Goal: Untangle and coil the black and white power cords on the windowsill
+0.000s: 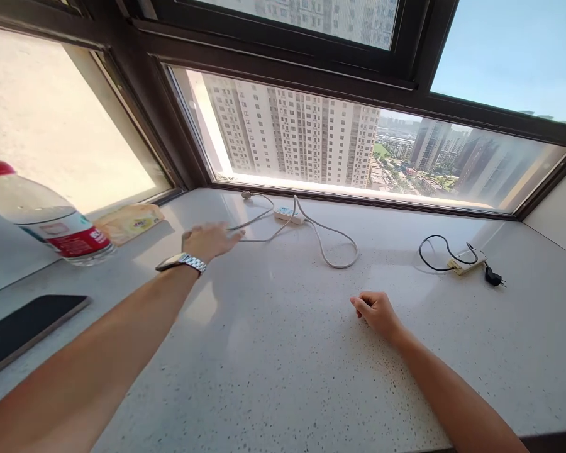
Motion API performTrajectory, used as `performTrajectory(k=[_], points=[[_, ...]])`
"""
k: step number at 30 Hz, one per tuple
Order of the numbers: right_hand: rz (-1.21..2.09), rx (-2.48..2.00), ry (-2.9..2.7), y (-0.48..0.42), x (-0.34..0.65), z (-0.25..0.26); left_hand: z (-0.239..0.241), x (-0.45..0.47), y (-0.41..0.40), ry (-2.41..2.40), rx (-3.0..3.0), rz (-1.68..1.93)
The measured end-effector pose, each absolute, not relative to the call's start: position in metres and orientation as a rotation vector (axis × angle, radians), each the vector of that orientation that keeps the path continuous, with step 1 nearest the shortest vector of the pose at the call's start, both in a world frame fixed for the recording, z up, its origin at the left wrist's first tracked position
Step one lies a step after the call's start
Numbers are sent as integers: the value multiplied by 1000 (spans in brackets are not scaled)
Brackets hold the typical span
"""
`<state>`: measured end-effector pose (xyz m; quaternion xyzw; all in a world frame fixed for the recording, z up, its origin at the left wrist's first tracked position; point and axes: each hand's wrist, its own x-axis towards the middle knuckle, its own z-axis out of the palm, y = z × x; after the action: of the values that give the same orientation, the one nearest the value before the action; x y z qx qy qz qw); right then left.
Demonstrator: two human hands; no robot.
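My left hand [210, 241] reaches out over the speckled white windowsill [273, 352], fingers stretched flat and holding nothing, a metal watch [183, 261] on the wrist. Its fingertips come close to a white cable [306, 234] that loops from a small white power strip [288, 214] near the window. My right hand [377, 313] rests on the sill at the centre right, fingers curled into a loose fist with nothing visible in it.
A clear plastic bottle with a red cap and label [42, 217] stands at the left beside a yellow packet [129, 222]. A dark phone [23, 327] lies at the left edge. A black cable with a small adapter [466, 260] lies at the right. Window frames bound the far side.
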<state>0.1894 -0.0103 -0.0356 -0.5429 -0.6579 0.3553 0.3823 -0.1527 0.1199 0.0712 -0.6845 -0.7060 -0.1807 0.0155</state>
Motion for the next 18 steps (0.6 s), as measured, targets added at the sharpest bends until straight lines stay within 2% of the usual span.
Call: performTrajectory(k=[3,5,7,9,11,13,15,18], points=[[887,-1403,-1679,-8,187,-37,43,-167,104,-2331,-2176,-274],[878,-1408,-1685,-8,187,-37,22,-148,80,-2265,-2228,-242],[878,-1407,-1680,-8,187,-38,8,-112,54,-2195,-2262,-325],[889,-1397,-1657,-8,188,-37,5,-70,30,-2054,-2568,-466],[917,-1372,-1618,-8,190,-36,11,-34,15,-1615,-3151,-590],[942,-1317,-1566,-8,193,-35,22,-15,11,-1298,-3359,-760],[947,-1265,-1524,-8,196,-36,31,-17,17,-1313,-3203,-843],[918,-1236,-1499,-7,198,-36,36,-55,34,-1693,-2715,-751]])
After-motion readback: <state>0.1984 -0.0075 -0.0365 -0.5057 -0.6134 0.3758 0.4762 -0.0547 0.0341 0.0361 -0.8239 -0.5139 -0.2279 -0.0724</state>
